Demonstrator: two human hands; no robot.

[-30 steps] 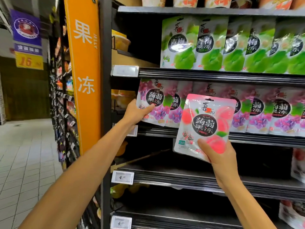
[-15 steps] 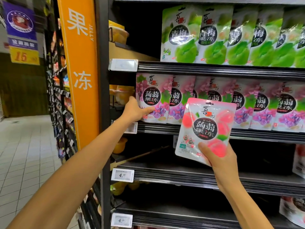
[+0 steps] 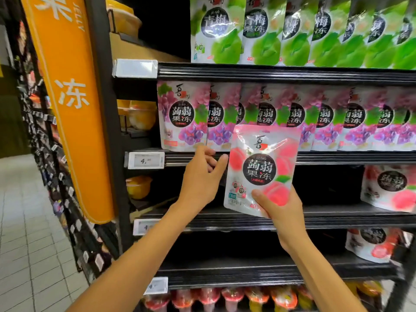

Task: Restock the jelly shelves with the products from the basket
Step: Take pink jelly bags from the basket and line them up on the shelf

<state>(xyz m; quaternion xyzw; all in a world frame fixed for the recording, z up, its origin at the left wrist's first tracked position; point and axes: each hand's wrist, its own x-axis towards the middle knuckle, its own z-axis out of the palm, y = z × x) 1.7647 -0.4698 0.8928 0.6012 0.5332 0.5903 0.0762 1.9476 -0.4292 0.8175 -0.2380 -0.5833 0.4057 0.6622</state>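
Pouch [image 3: 261, 167]: pink peach jelly pack, upright, front to the camera, held in the air before the dark shelf space under the grape row; its top edge overlaps the grape packs.
Right hand [image 3: 281, 212]: grips the pouch at its lower right corner, thumb laid across the front, fingers hidden behind; forearm rises from lower right, wrist bent slightly back.
Left hand [image 3: 202, 179]: holds nothing, fingers loosely bent, back of the hand to the camera; thumb tip at the pouch's left edge, touching or just beside it, I cannot tell which; arm stretched up from lower left.
Shelf rail [image 3: 337, 157]: behind the left fingers and the pouch.
Grape packs [image 3: 182, 115]: row standing above that rail.
Green packs [image 3: 216, 30]: row one shelf higher.
Peach packs [image 3: 391, 188]: on the shelf at far right, level with the pouch.
Price tag [image 3: 146, 161]: on the rail, left of the left hand.
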